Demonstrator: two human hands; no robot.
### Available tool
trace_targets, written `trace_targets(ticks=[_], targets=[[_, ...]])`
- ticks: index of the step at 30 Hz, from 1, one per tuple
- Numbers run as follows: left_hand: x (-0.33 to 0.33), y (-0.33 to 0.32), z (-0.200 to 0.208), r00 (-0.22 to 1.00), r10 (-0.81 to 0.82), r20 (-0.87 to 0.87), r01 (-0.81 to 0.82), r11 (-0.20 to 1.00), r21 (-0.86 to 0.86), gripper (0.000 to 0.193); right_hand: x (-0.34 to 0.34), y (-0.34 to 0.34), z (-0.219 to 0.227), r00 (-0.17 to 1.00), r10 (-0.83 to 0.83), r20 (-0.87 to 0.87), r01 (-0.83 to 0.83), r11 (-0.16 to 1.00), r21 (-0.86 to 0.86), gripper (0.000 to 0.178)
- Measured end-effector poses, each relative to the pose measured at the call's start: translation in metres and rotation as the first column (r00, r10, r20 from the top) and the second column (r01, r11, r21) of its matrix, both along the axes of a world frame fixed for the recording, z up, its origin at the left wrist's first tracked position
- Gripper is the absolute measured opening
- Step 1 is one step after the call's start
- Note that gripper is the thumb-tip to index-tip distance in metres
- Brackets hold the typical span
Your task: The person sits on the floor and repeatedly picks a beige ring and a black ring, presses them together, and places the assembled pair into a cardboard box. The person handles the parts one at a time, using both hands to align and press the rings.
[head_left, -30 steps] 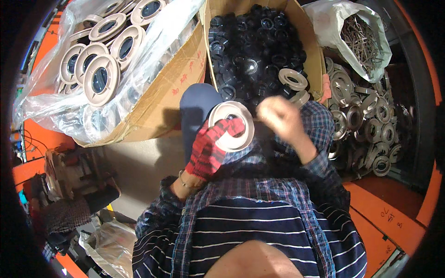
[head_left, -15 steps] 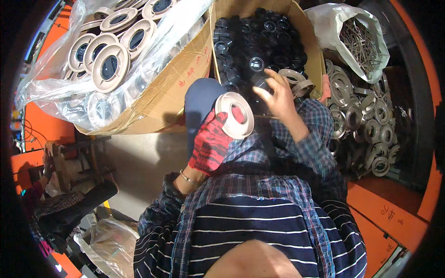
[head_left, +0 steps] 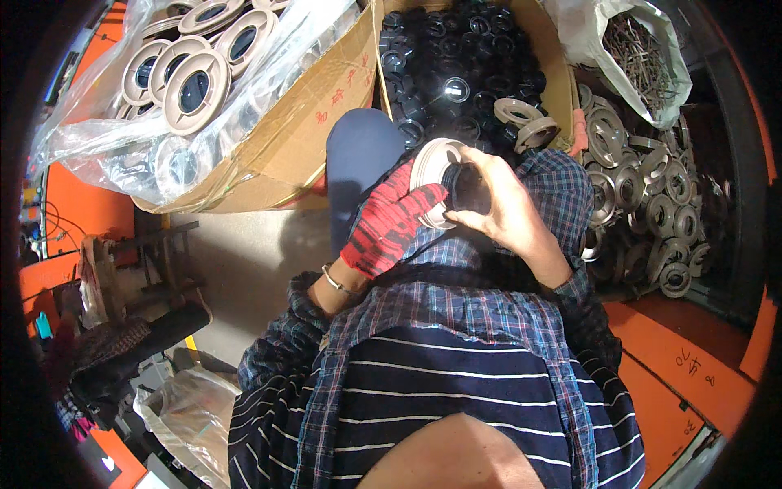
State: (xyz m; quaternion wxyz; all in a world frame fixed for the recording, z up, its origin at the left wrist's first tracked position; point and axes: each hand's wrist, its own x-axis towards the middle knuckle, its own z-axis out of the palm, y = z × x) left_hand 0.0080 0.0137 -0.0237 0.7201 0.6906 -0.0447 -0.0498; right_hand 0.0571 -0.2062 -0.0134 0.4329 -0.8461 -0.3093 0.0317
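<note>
In front of my lap, my left hand (head_left: pixel 381 222), in a red and black glove, grips a beige ring (head_left: pixel 425 167) with a wide flange. The ring stands tilted, its opening facing right. My bare right hand (head_left: pixel 520 210) pinches a black round cap-like part (head_left: pixel 471 189) between thumb and fingers, at the ring's opening. Whether the part sits inside the opening or only touches it, I cannot tell. Just beyond my hands, many loose black round parts (head_left: pixel 436 61) fill a cardboard box (head_left: pixel 562 73). Two beige rings (head_left: pixel 538 133) rest at its near right corner.
To the left, a cardboard box (head_left: pixel 330 122) lined with clear plastic holds beige rings with dark centres (head_left: pixel 194 91). A white sack (head_left: pixel 683 81) of thin metal-looking pieces stands at the far right, above a heap of greyish rings (head_left: pixel 629 189). Orange panels (head_left: pixel 664 350) lie at lower right.
My right hand has come back from the black parts' box to the beige ring with a black part in its fingers. The left hand has turned the ring to the right.
</note>
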Motion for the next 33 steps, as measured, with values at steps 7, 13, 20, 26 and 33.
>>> trace_targets(ticks=[7,13,20,26,33], targets=[[-0.003,-0.016,0.032,1.000,0.017,-0.025,-0.014,0.990,0.142,0.047,-0.006,0.007,-0.001,0.990,-0.135,0.047,0.133,0.990,0.050,0.074],[-0.003,-0.031,0.009,0.891,-0.028,0.453,-0.191,0.882,0.430,0.056,-0.007,0.022,-0.020,0.638,-0.023,-0.770,0.555,0.707,0.438,0.024],[0.004,-0.022,0.006,0.993,0.061,0.103,-0.084,0.969,0.234,0.055,-0.005,0.026,-0.017,0.794,-0.322,-0.516,0.508,0.818,0.271,0.035],[0.009,-0.024,0.004,0.995,0.093,-0.034,-0.085,0.978,0.189,0.048,-0.008,0.025,-0.015,0.844,-0.505,-0.179,0.507,0.861,-0.037,0.060],[0.007,-0.009,-0.005,0.990,-0.028,-0.138,-0.004,0.974,-0.225,0.035,0.007,0.001,-0.024,0.971,-0.056,0.234,0.057,0.998,0.004,0.059]])
